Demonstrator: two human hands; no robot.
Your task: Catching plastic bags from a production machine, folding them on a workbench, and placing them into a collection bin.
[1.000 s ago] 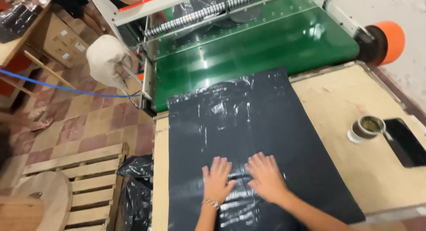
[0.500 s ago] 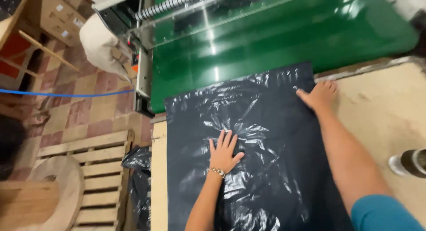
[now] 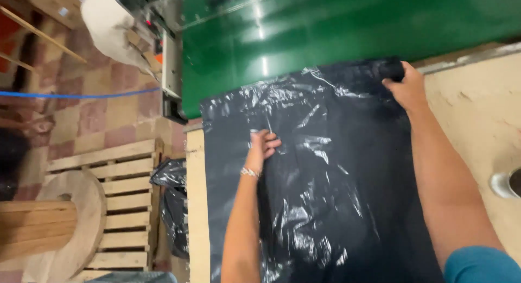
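My right hand point(image 3: 404, 87) is closed, gripping the black plastic sheet point(image 3: 325, 180) at its far corner by the counter's point(image 3: 477, 109) far edge; my left hand point(image 3: 263, 144) pinches its middle.

A large black plastic sheet point(image 3: 336, 180) lies spread flat on the tabletop point(image 3: 477, 120), glossy and wrinkled, with creases catching the light. Its far edge reaches the green machine bed point(image 3: 325, 33), and its left edge runs along the tabletop's left side. The far right corner is bunched up inside a fist, and the film is pinched into a small fold near its left middle.
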